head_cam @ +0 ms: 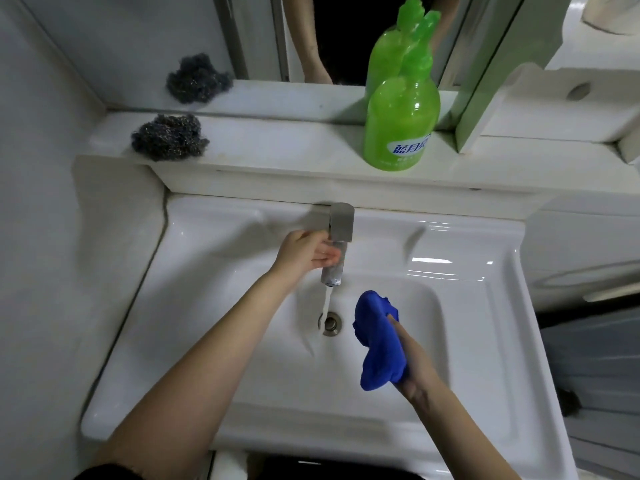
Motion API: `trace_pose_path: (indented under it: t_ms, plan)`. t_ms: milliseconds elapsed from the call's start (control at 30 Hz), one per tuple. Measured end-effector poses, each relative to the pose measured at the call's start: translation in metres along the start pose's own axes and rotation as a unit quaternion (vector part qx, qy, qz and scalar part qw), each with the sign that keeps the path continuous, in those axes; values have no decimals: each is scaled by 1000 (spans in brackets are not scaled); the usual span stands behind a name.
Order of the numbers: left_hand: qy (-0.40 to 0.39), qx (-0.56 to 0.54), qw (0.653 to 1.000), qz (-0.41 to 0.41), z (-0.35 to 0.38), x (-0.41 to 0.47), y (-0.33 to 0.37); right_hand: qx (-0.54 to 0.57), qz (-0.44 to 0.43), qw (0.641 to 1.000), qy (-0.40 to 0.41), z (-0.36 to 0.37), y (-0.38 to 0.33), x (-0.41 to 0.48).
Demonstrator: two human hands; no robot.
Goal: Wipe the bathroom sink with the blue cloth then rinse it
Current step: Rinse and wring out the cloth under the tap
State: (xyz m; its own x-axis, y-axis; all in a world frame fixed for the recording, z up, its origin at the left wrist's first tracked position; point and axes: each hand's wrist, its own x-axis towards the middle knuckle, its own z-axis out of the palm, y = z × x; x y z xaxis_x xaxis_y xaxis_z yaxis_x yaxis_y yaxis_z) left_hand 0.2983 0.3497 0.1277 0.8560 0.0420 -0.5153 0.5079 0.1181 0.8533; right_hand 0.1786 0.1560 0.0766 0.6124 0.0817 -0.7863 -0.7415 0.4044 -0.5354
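Head view shows my left hand (308,249) curled against the side of the square brushed-steel tap (337,245), fingers pressed together on its body just under the lever, while a thin stream of water (326,303) falls beside the round metal drain (331,323). My right hand (414,368) grips the bunched bright-blue microfibre cloth (379,341), fingers closed round its lower half, the loose upper folds standing free above the white ceramic sink (467,341). The cloth hangs over the basin, just right of the stream and not touching it. I judge this is the rinse: I should keep the flow gentle, bring the cloth left under the water, then squeeze it low in the bowl so nothing splashes the ledge.
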Motion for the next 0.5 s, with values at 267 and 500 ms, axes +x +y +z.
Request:
trace_pose_path:
  t_ms: [267,500]
  plan:
    - [79,-6,984,-160,-63,8,-127,-19,44,999,6,43,36,80]
    - [-100,-108,969,-199,-59,25,-184,-85,-44,995,-40,70,58,121]
